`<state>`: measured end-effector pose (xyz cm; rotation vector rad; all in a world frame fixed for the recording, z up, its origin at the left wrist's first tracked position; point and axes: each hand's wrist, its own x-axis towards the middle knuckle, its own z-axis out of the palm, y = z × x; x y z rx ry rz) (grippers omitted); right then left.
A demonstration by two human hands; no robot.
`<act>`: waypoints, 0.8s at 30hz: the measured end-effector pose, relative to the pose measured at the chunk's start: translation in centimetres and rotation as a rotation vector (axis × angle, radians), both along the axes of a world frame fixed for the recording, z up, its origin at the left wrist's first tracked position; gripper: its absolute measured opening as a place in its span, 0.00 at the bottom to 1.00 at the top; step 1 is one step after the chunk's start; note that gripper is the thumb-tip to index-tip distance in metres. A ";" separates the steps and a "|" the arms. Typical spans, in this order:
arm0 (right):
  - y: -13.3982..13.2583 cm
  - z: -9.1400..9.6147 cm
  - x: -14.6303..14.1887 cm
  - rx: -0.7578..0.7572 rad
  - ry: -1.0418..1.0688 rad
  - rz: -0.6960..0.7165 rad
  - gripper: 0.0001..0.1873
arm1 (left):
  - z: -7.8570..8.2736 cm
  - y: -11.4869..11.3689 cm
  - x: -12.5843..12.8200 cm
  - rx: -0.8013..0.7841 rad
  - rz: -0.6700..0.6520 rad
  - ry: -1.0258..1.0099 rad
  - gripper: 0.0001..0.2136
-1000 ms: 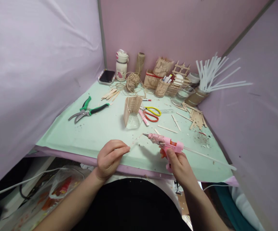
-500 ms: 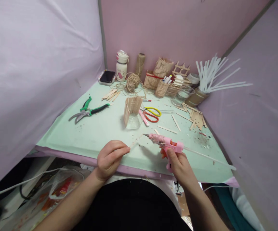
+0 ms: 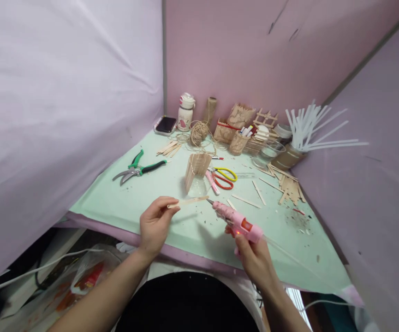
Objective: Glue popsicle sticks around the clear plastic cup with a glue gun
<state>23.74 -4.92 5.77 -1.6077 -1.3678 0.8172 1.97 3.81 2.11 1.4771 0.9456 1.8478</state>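
Pinched between the fingers of my left hand (image 3: 156,221) is a thin wooden craft stick (image 3: 190,201), its far end pointing right. My right hand (image 3: 254,251) wraps round the handle of a pink hot glue gun (image 3: 234,217), whose metal nozzle lies at or very near the stick's right end. A clear glue stick trails from the gun's back. Just beyond the stick stands a clear container (image 3: 198,186) with craft sticks (image 3: 197,167) upright along its back and left sides.
Green-handled pruning shears (image 3: 135,171) lie at the left. Right of the container are scissors (image 3: 224,181) and loose sticks (image 3: 246,201). Behind stand a twine ball (image 3: 199,133), a bottle (image 3: 186,113), wooden holders (image 3: 239,142) and a tube of glue sticks (image 3: 289,157).
My left hand has turned the craft stick so its broad face shows. The glue gun has tilted, nozzle up and left, staying at the stick's end. The whole view has shifted.
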 end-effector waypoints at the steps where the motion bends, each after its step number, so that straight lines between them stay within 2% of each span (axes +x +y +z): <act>1: 0.1 -0.1 -0.4 0.048 -0.014 0.047 0.28 | 0.1 0.3 0.1 -0.032 0.009 -0.032 0.03; 4: 0.6 -0.5 -1.7 0.183 -0.057 0.151 0.25 | 0.2 0.6 0.3 -0.072 0.006 -0.077 0.03; 9: 1.0 -1.5 -2.9 0.376 -0.104 0.230 0.21 | 0.3 0.0 0.2 -0.143 -0.021 -0.055 0.03; 18: 0.9 -2.3 -3.5 0.443 -0.174 0.251 0.17 | 0.1 -0.2 0.1 -0.167 -0.023 -0.028 0.04; 24: 0.5 -2.8 -3.3 0.394 -0.166 0.257 0.13 | 0.0 -0.4 0.0 -0.153 -0.027 -0.011 0.04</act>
